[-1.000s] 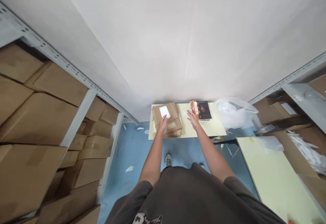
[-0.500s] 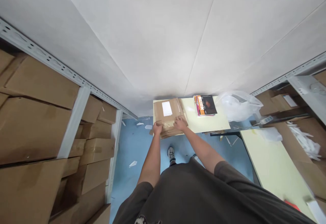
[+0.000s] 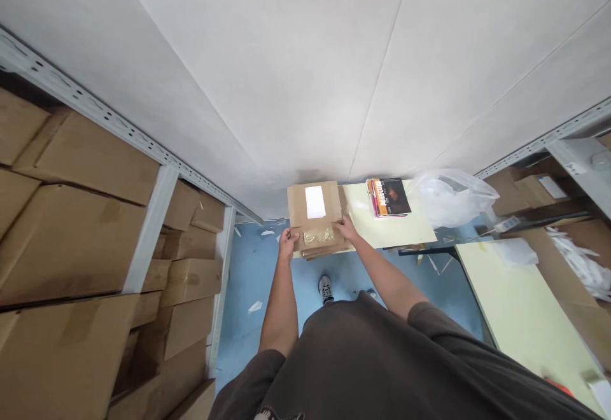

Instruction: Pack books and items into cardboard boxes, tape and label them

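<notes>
A flat cardboard piece (image 3: 298, 203) lies on top of a stack of cardboard (image 3: 315, 254) at the left end of the pale yellow table (image 3: 363, 232). A white paper label (image 3: 315, 202) is on its upper half, and a strip of shiny clear tape (image 3: 319, 237) crosses its near part. My left hand (image 3: 287, 242) pinches its near left edge. At the right edge, my right hand (image 3: 347, 228) grips it, with the fingertips partly on its top face.
Magazines (image 3: 389, 197) are piled on the table, with a clear plastic bag (image 3: 453, 197) at its right end. Metal shelves (image 3: 157, 216) with cardboard boxes (image 3: 71, 235) stand left. A second table (image 3: 510, 299) is at right. Paper scraps (image 3: 255, 307) litter the blue floor.
The cardboard piece now lies squarer to the table. My right hand has moved from the tape area out to the right edge, and my left hand has shifted slightly left.
</notes>
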{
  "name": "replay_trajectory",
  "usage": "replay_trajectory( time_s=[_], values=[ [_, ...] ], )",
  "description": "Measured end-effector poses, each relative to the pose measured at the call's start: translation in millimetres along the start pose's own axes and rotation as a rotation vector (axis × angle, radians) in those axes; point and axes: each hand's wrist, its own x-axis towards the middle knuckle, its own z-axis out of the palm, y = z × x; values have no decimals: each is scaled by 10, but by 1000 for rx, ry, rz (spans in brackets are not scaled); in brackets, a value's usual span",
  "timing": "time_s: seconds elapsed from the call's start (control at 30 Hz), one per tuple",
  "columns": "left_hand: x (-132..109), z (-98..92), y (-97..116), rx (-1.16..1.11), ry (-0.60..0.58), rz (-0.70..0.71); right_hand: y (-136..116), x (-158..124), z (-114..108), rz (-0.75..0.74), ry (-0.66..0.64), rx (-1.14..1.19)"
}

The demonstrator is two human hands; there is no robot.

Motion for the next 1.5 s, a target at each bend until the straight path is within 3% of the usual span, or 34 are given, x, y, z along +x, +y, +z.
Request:
replay_trajectory(
  time_s=[0.13, 0.23, 0.33, 0.43, 0.57, 0.7, 0.83, 0.97, 1.1, 1.23, 1.37, 1.5],
  values=[
    [-95, 48, 204, -50, -106, 11, -163, -95, -128, 51, 83, 272],
    [-116, 225, 393, -40, -141, 48, -275, -201, -385, 60, 85, 371],
    [-124, 544, 568, -48, -207, 71, -352, -334, -768, 27, 76, 412],
    [-171, 1016, 724, -23, -323, 56, -371, -519, -1270, -42, 135, 452],
    [-343, 1852, 887, 88, -502, 84, -259, -918, -2154, -74, 174, 501],
    [-616, 2872, 912, 204, -675, 85, 10, -1518, -3167, -57, 247, 546],
    [-998, 4030, 736, 294, -865, 59, 349, -2283, -4084, -66, 432, 606],
    [-1480, 5169, 438, 358, -1077, 3, 691, -3160, -4772, -83, 642, 636],
    [-1928, 6141, 103, 411, -1294, -83, 1032, -3977, -5192, -95, 817, 659],
    [-2285, 6940, -232, 477, -1474, -166, 1321, -4535, -5416, -80, 978, 722],
    [-2530, 7619, -496, 543, -1610, -213, 1473, -4815, -5578, -43, 1114, 783],
    [-2642, 8187, -698, 569, -1696, -281, 1593, -4900, -5747, -4, 1225, 810]
  ],
)
